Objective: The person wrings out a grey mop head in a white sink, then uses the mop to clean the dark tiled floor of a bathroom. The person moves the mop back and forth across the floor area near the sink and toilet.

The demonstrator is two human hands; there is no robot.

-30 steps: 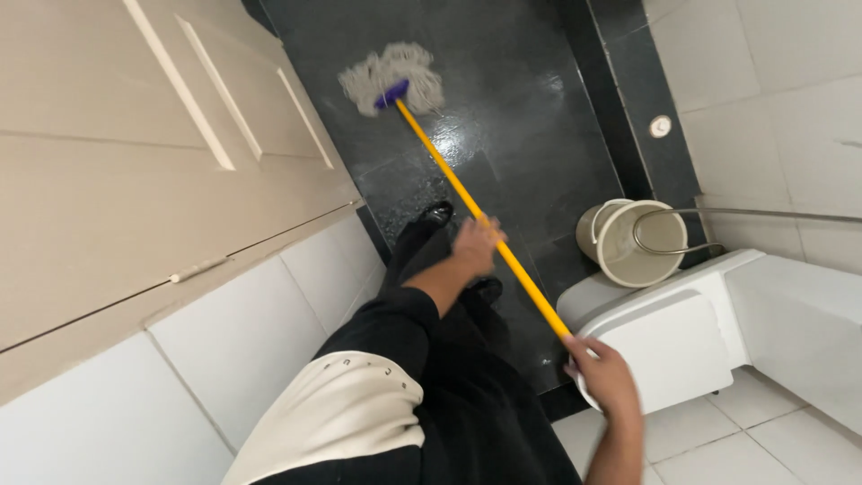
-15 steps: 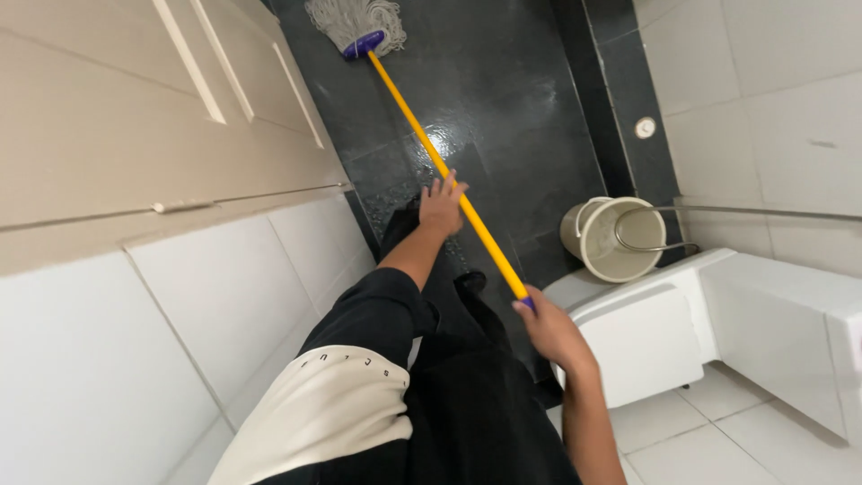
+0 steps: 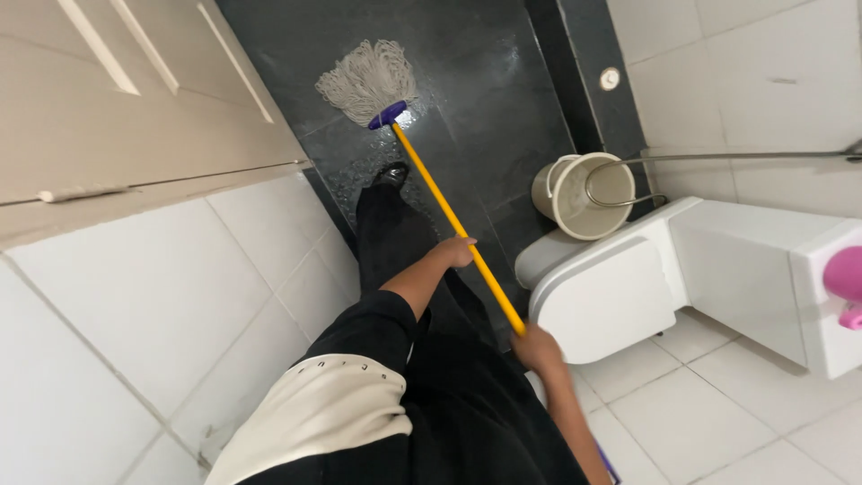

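A mop with a yellow handle [image 3: 440, 203], a purple socket and a grey string head [image 3: 367, 79] rests on the wet black floor [image 3: 485, 99]. My left hand [image 3: 455, 252] grips the handle about halfway along. Lower down, my right hand [image 3: 537, 348] is closed around the handle's near end. Both arms reach forward over my black trousers, and one black shoe [image 3: 391, 174] shows just below the mop head.
A white toilet [image 3: 620, 287] with its lid down stands at the right, with a cream bucket [image 3: 582, 195] behind it. A beige door [image 3: 135, 99] and white tiled wall [image 3: 153, 296] close the left side. A pink object [image 3: 846, 280] sits on the cistern.
The mop head has slid back toward me on the floor, and both hands have drawn back down the frame with the handle. The view has shifted slightly.
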